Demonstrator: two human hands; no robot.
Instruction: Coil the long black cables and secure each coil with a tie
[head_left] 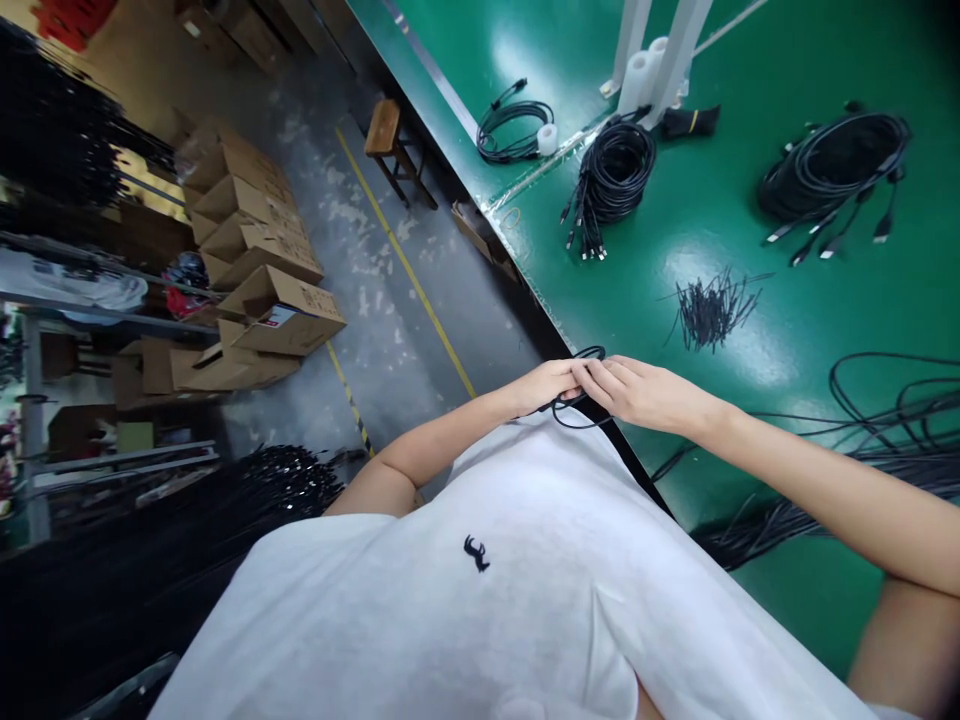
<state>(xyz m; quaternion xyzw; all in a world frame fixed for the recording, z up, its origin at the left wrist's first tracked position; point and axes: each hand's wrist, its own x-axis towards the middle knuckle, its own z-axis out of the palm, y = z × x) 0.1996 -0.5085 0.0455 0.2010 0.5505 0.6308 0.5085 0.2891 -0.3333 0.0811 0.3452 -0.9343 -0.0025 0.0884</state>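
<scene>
A black cable point(581, 425), bent into a small loop, is held close to my body at the table's edge. My left hand point(555, 383) is closed around one side of the loop. From the other side my right hand point(630, 390) grips the same cable, its fingers touching those of my left hand. Part of the loop is hidden behind the fingers. Past my right forearm, a loose bundle of long black cables point(795, 510) lies on the green table point(787, 340). A pile of short black ties point(714, 312) lies ahead of my right hand.
Coiled black cables point(615, 170) lie farther up the table, with a larger coil point(832, 165) to the right. White rolls point(641, 80) stand by a metal post. On the floor to the left are a wooden stool point(384, 130) and cardboard boxes point(281, 315); many black cables point(247, 500) hang nearby.
</scene>
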